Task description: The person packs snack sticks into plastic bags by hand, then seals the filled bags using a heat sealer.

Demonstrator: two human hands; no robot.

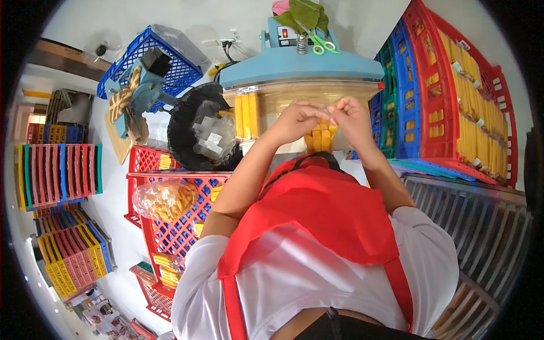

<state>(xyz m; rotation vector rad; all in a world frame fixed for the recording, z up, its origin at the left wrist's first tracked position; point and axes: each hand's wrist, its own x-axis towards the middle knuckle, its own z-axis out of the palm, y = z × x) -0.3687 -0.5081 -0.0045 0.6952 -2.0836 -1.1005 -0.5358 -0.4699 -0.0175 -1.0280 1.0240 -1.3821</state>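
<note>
Both my hands meet over a clear bag of yellow sticks [321, 137], just above the red apron. My left hand [298, 120] has its fingers pressed together at the bag's top edge. Close beside it, my right hand [349, 118] pinches the same edge between thumb and fingers. A second packed bag of yellow sticks [246, 116] lies to the left on the work surface of a blue sealing machine [300, 67]. Green scissors [324, 45] rest on top of that machine.
A black-lined bin [181, 133] holding clear plastic stands at the left. Below it are red crates [148, 226] with a bag of yellow pieces [170, 201]. Stacked crates [405, 102] with yellow packs rise at the right, beside a grey metal rack [464, 226].
</note>
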